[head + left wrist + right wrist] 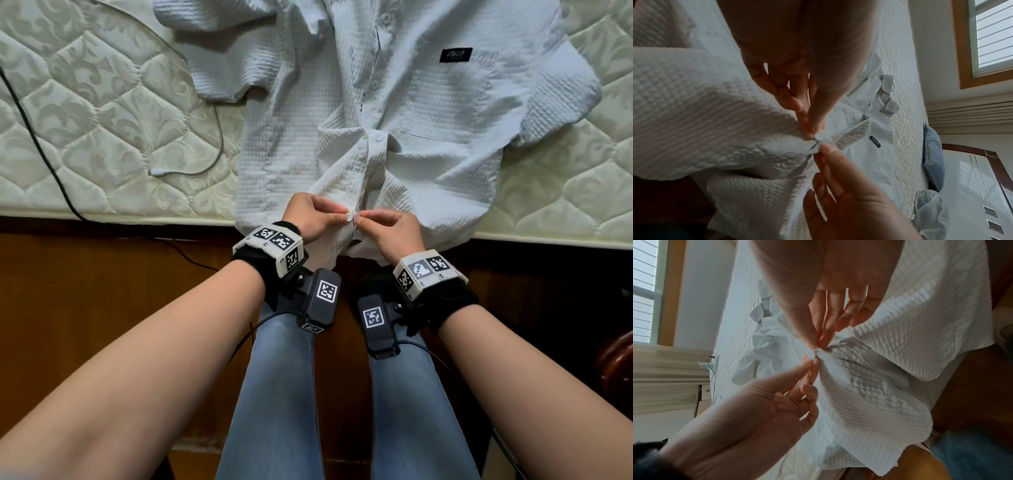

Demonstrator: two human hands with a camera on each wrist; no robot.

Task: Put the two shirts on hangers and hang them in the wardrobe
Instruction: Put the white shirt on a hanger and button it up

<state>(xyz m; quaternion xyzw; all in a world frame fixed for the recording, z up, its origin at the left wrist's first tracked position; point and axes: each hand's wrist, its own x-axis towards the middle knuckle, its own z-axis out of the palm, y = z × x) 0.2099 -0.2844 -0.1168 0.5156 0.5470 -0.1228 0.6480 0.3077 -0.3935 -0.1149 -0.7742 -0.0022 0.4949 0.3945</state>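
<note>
A white waffle-textured shirt (411,113) lies face up on the mattress, collar far from me, hem hanging over the near bed edge. My left hand (343,214) pinches the shirt's front edge at a small white button (349,216) near the hem. My right hand (360,218) pinches the facing edge right beside it. The left wrist view shows the left fingertips (809,129) on the button (819,138). In the right wrist view, the right fingertips (818,344) meet the left hand's. A thin wire loop (893,86) shows at the collar. A pale bundled garment (929,211) lies farther along the bed.
A white charging cable (191,164) and a black cable (34,137) cross the quilted mattress (102,120) left of the shirt. The wooden bed frame (102,291) runs below it, against my jeans-clad legs. A blue pillow (933,159) lies near the headboard, and a window (992,32) is beyond.
</note>
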